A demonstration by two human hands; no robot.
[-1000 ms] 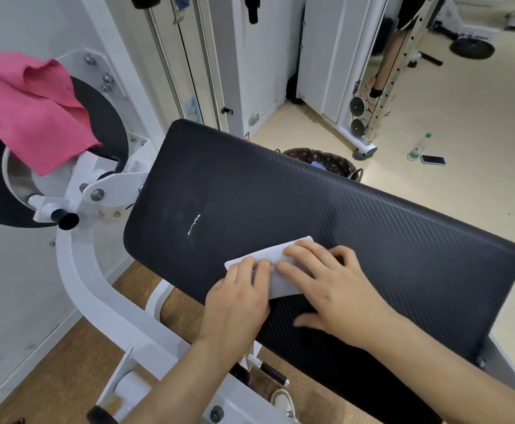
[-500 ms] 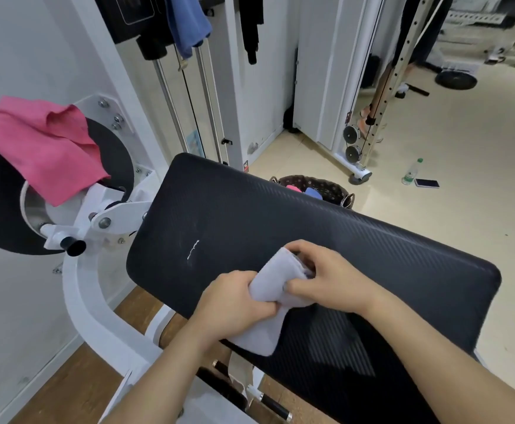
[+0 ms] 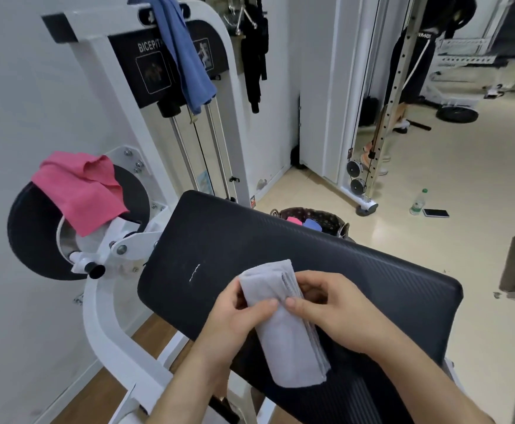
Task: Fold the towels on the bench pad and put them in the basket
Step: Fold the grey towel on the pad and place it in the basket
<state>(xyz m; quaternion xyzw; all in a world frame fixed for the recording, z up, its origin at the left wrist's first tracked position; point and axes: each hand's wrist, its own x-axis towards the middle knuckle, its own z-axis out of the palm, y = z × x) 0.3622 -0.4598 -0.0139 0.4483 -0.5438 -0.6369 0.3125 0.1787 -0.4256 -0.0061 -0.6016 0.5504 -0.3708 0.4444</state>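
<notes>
Grey towel (image 3: 283, 338) now raised from bench pad (image 3: 357, 270) — basket (image 3: 326, 217) half-hidden behind.

I saw a plain white wall (image 3: 11, 117) filling the left of the frame. Against it stood a white machine frame (image 3: 103, 316) with a black placard (image 3: 146, 68) at upper left reading "BICEP/T" — the rest was covered — and steel guide rods (image 3: 182, 148) below it. A black disc (image 3: 29, 240) sat at mid left, and black straps (image 3: 254, 56) hung at top centre. The cream floor (image 3: 433, 270) on the right looked glossy under even light. On it a water bottle (image 3: 417, 203) stood just beside a phone (image 3: 436, 213), with a weight plate (image 3: 456, 113) farther up. Wood flooring (image 3: 103, 390) showed at lower left.
</notes>
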